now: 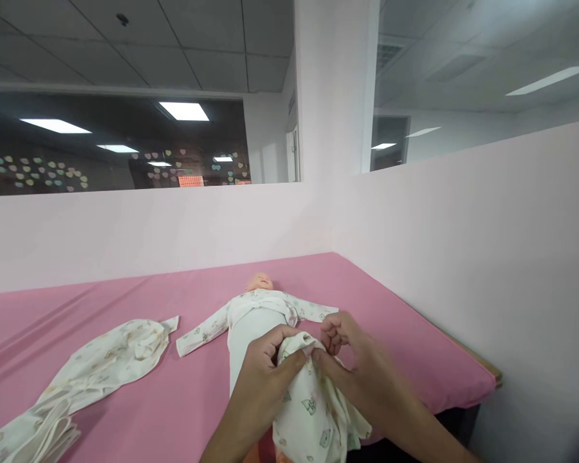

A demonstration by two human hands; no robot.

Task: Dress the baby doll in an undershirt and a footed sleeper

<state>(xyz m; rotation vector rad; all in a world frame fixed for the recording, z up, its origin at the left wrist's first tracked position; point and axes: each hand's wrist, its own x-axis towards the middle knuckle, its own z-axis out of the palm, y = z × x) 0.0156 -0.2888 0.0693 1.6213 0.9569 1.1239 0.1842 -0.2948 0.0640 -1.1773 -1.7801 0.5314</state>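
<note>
A baby doll (260, 281) lies on its back with its head toward the far wall, dressed in a white long-sleeved top (206, 330) with small prints. Plain white cloth (253, 323) covers its belly. Close to me, over the doll's lower end, my left hand (269, 368) pinches the gathered edge of a printed white baby garment (305, 411). From the other side, my right hand (354, 361) grips the same edge between thumb and curled fingers. Folds hide the garment's exact kind. Something orange and red shows in part beneath it.
Pink cloth (139, 399) covers the table, whose right edge runs along the wall. Another printed baby garment (109, 360) lies spread at the left, with folded white cloth (48, 437) at its near end. Pink-white walls (164, 231) with windows close off the back and right.
</note>
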